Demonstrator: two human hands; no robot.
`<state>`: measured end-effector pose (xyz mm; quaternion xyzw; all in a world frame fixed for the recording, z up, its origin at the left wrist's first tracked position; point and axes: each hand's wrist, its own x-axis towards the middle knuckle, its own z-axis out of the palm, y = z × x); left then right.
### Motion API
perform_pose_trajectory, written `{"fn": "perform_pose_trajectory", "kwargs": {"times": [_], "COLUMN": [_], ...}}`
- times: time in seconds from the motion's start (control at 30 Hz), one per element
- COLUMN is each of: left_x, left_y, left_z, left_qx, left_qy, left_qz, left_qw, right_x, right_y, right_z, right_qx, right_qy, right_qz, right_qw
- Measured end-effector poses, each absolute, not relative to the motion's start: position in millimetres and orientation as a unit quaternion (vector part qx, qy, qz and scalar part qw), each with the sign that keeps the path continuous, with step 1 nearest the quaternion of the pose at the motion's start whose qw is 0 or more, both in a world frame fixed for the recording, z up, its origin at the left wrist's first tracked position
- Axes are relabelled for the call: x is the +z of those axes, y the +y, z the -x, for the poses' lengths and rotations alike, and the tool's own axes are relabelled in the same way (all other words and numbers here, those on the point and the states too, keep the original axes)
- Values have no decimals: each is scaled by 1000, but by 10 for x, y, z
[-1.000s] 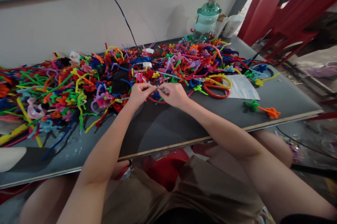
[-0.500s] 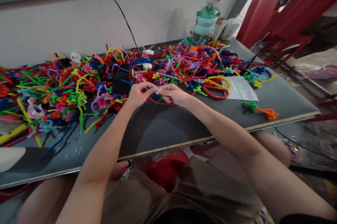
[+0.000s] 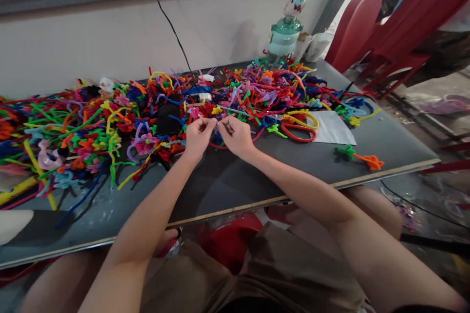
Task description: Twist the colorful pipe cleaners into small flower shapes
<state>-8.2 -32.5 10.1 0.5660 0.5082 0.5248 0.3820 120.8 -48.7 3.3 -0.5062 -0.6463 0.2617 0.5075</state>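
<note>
My left hand (image 3: pixel 199 135) and my right hand (image 3: pixel 236 135) meet over the grey table (image 3: pixel 220 185), fingertips pinched together on a thin pale pipe cleaner (image 3: pixel 219 124). A big heap of coloured pipe cleaners and pipe-cleaner flowers (image 3: pixel 110 117) lies just behind my hands and spreads across the table's back half. Both fists are closed around the small piece, which is mostly hidden by my fingers.
A green and orange pipe-cleaner flower pair (image 3: pixel 362 157) lies near the right front edge. A white sheet (image 3: pixel 332 128) and red and yellow loops (image 3: pixel 299 127) lie right of my hands. A green bottle with a figurine top (image 3: pixel 284 34) stands at the back. Red chairs (image 3: pixel 385 24) stand beyond.
Both hands have shifted slightly left and away from me, closer to the heap, still pinching the same piece. The view has tilted a little.
</note>
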Motion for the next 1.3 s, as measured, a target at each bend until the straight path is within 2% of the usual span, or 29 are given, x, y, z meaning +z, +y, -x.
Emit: {"fn": "perform_pose_trajectory", "kwargs": {"times": [0.07, 0.13, 0.33, 0.4, 0.67, 1.0, 1.3], "left_x": [86, 79, 42, 15, -98, -65, -21], "left_y": [-305, -286, -221, -203, -149, -166, -210], "left_z": [74, 81, 167, 186, 226, 265, 224], "left_qx": [518, 516, 548, 549, 549, 504, 485], "left_qy": [492, 488, 485, 473, 461, 482, 486], "left_qz": [-522, -497, -483, -494, -584, -660, -674], "left_qw": [465, 497, 481, 480, 381, 280, 273], "right_x": [4, -20, -32, -52, -136, -89, -118], "right_y": [-443, -396, -389, -397, -302, -361, -314], "right_z": [-1223, -1244, -1284, -1284, -1284, -1323, -1300], "right_qx": [303, 345, 385, 405, 518, 448, 496], "right_qy": [-619, -607, -663, -654, -574, -613, -603], "right_qz": [487, 461, 436, 430, 378, 415, 395], "right_qw": [537, 548, 471, 472, 509, 502, 484]}}
